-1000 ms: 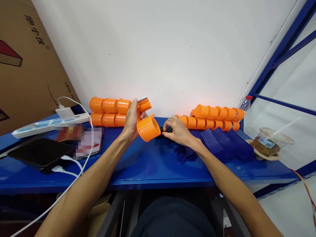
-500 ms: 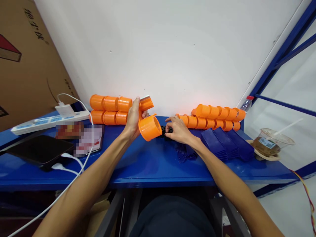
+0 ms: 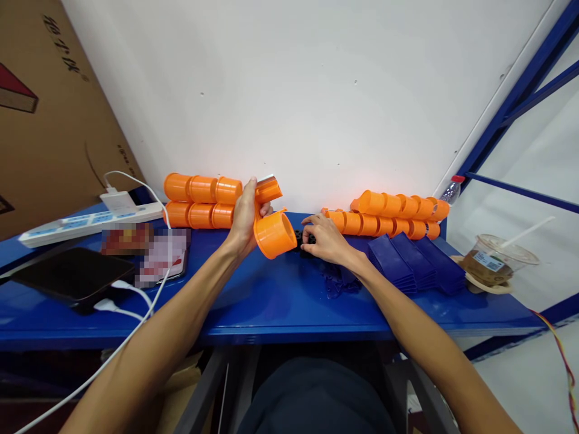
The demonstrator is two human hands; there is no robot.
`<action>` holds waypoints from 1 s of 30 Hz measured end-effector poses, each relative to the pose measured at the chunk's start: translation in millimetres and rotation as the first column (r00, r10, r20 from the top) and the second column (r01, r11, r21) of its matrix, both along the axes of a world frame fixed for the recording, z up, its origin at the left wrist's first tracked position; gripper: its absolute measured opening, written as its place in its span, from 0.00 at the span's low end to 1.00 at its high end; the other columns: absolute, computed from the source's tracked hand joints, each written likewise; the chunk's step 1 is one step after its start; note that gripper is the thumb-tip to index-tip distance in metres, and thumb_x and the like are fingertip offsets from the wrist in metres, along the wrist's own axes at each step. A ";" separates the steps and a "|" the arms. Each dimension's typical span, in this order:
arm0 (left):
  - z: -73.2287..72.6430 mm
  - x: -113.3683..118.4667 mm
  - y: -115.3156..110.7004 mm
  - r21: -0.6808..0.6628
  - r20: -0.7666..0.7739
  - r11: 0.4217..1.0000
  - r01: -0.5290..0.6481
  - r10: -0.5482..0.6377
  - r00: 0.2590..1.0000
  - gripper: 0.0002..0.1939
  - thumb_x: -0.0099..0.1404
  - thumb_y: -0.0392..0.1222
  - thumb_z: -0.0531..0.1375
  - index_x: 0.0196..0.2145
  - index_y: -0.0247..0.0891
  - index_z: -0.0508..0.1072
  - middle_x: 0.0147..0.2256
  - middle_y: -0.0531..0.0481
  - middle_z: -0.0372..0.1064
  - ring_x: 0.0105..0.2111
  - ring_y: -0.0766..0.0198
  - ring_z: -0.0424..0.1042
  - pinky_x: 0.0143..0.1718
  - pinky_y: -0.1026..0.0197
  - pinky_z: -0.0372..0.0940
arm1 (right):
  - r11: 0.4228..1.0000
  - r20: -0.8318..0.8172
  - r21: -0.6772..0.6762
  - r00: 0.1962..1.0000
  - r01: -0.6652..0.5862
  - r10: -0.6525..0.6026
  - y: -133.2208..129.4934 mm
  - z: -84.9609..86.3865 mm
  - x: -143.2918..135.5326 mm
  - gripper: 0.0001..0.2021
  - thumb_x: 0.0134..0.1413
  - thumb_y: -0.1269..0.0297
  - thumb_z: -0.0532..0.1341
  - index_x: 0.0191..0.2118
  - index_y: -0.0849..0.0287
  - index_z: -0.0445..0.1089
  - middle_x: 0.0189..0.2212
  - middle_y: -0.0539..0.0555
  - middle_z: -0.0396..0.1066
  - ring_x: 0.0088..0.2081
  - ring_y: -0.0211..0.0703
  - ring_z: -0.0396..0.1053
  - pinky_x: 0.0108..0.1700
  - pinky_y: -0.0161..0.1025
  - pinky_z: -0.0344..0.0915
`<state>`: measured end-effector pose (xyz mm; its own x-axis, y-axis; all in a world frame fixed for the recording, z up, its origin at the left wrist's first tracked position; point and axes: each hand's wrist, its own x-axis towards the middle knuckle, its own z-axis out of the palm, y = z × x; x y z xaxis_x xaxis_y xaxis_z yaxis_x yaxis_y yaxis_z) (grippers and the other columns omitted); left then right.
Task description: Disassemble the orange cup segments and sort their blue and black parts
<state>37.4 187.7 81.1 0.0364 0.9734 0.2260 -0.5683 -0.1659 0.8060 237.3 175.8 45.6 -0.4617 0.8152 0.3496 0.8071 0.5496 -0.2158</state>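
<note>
An orange plastic part (image 3: 275, 234) with a round cup at its lower end is gripped by my left hand (image 3: 246, 220), raised over the blue table. My right hand (image 3: 326, 239) rests at a small pile of black pieces (image 3: 299, 239), thumb and index finger bent together over them; whether a piece is pinched is hidden. Orange cups (image 3: 203, 189) lie stacked in two rows behind my left hand. More orange cups (image 3: 377, 225) lie in two rows behind my right hand. Small dark blue pieces (image 3: 335, 281) are under my right wrist.
Stacked blue plates (image 3: 398, 265) lie to the right, beside a drink cup (image 3: 491, 262) with a straw. At the left are a power strip (image 3: 90, 223), a black device (image 3: 75, 277), a phone (image 3: 160, 259) and a white cable (image 3: 131, 337). A white wall stands behind.
</note>
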 end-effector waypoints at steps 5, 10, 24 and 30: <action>-0.2 -0.2 0.1 0.000 -0.007 1.000 -0.012 0.012 1.000 0.22 0.72 0.59 0.57 0.28 0.43 0.60 0.16 0.57 0.50 0.19 0.66 0.65 0.23 0.65 0.62 | 1.000 0.033 -0.004 0.999 0.023 -0.023 -2.1 3.4 -0.2 0.06 0.52 0.74 0.65 0.29 0.58 0.69 0.56 0.62 0.72 0.59 0.59 0.64 0.62 0.57 0.59; -1.5 0.3 2.4 0.015 -0.014 1.000 -0.013 0.013 1.000 0.23 0.71 0.61 0.58 0.28 0.43 0.60 0.15 0.59 0.49 0.17 0.67 0.61 0.22 0.66 0.62 | 1.000 0.069 0.004 0.997 0.021 -0.021 -2.8 3.7 0.0 0.05 0.51 0.73 0.65 0.31 0.58 0.70 0.55 0.61 0.72 0.58 0.58 0.64 0.61 0.56 0.59; -7.3 0.7 10.2 0.041 -0.055 0.994 -0.103 0.105 0.993 0.25 0.71 0.63 0.58 0.26 0.43 0.58 0.15 0.59 0.50 0.15 0.70 0.53 0.19 0.65 0.57 | 0.866 -0.128 0.485 0.969 -0.124 0.211 -36.1 23.7 -7.3 0.32 0.47 0.78 0.56 0.60 0.56 0.66 0.60 0.61 0.68 0.62 0.59 0.62 0.63 0.58 0.60; -15.1 1.6 12.8 0.107 -0.155 0.983 -0.150 0.165 0.974 0.28 0.69 0.64 0.60 0.23 0.42 0.60 0.17 0.56 0.55 0.17 0.69 0.58 0.20 0.66 0.58 | 0.833 0.285 0.467 0.942 -0.297 0.176 -44.5 13.8 -29.5 0.34 0.56 0.76 0.58 0.69 0.60 0.58 0.68 0.65 0.60 0.69 0.60 0.52 0.65 0.56 0.58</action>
<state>38.9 200.5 66.0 -0.0719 0.9446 0.3203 -0.3912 -0.3222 0.8621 207.8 131.3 59.4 -0.7316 0.4138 0.5418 0.6303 0.7133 0.3063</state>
